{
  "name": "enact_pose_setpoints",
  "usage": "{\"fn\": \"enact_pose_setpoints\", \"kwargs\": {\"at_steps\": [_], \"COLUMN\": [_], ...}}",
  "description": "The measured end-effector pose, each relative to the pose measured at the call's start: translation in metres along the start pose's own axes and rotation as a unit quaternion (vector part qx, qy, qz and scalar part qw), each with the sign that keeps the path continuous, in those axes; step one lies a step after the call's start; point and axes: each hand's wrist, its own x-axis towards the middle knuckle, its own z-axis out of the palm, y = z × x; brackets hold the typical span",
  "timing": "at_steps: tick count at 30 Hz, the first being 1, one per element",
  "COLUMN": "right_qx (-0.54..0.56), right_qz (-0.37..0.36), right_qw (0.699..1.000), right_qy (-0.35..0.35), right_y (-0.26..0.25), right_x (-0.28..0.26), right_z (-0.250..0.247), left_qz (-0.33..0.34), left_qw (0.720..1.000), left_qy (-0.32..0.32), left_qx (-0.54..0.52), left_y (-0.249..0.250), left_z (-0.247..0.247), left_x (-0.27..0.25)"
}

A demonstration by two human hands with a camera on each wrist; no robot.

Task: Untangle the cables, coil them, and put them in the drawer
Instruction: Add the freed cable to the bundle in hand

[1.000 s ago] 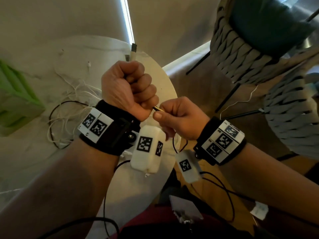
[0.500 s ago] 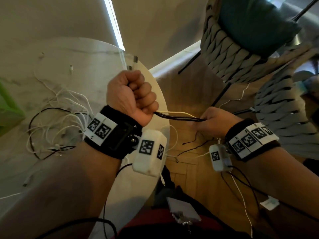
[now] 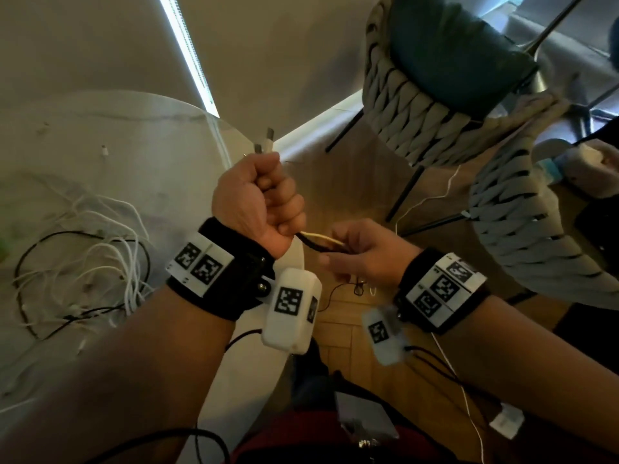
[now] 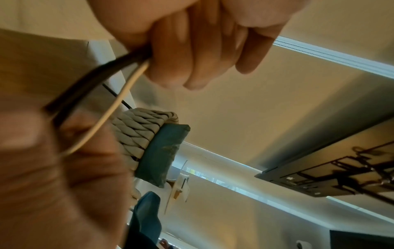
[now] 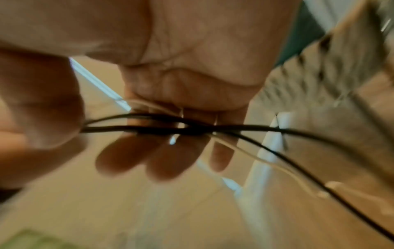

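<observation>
My left hand (image 3: pixel 264 202) is a raised fist gripping a bundle of black and white cables (image 3: pixel 316 241), with USB plugs (image 3: pixel 266 142) sticking out above it. In the left wrist view the black cable (image 4: pixel 89 79) and the white cable (image 4: pixel 119 99) leave the fist (image 4: pixel 192 43) side by side. Just to the right, my right hand (image 3: pixel 361 252) pinches the same strands between thumb and fingers (image 5: pixel 170 151); the cables (image 5: pixel 149 128) run on past it and hang toward the floor. A tangle of white and black cables (image 3: pixel 90 262) lies on the round white table (image 3: pixel 134 145). No drawer is in view.
Woven grey chairs (image 3: pixel 418 105) with a teal cushion stand at the right, over a wooden floor (image 3: pixel 351 329). A thin white cable (image 3: pixel 425 199) trails by the chair legs. Something green (image 3: pixel 3 249) sits at the table's left edge.
My right hand has slid back along the cables toward the left fist, shortening the stretch between them. The left fist has stayed raised.
</observation>
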Motion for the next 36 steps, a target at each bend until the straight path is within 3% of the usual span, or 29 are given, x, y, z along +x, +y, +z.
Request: {"fn": "enact_pose_setpoints", "kwargs": {"at_steps": [2,4,8,12,19,24,30,36], "right_qx": [0.048,0.025,-0.046,-0.035,-0.037,-0.013,-0.090,-0.089], "right_qz": [-0.057,-0.080,-0.089,-0.064,-0.093,-0.030,-0.056,-0.038], "right_qw": [0.997,0.996,0.995,0.997,0.995,0.999,0.994,0.991], "right_qy": [-0.006,-0.005,-0.008,-0.017,-0.012,-0.034,-0.031,-0.093], "right_y": [-0.014,-0.023,-0.037,-0.053,-0.063,-0.068,-0.066,-0.071], "right_x": [0.013,0.024,0.040,0.052,0.069,0.073,0.079,0.079], "right_z": [0.021,0.033,0.051,0.076,0.107,0.109,0.113,0.109], "left_qz": [0.012,0.028,0.063,0.085,0.118,0.113,0.081,0.074], "left_qw": [1.000,0.999,0.994,0.988,0.973,0.969,0.962,0.944], "left_qy": [0.003,0.008,0.042,0.061,0.119,0.147,0.213,0.283], "left_qx": [-0.017,-0.043,-0.082,-0.116,-0.157,-0.165,-0.152,-0.155], "left_y": [-0.001,0.002,0.012,0.021,0.030,0.029,0.034,0.037], "left_z": [-0.008,-0.020,-0.045,-0.069,-0.102,-0.110,-0.113,-0.114], "left_x": [-0.003,-0.007,-0.016,-0.024,-0.028,-0.032,-0.036,-0.040]}}
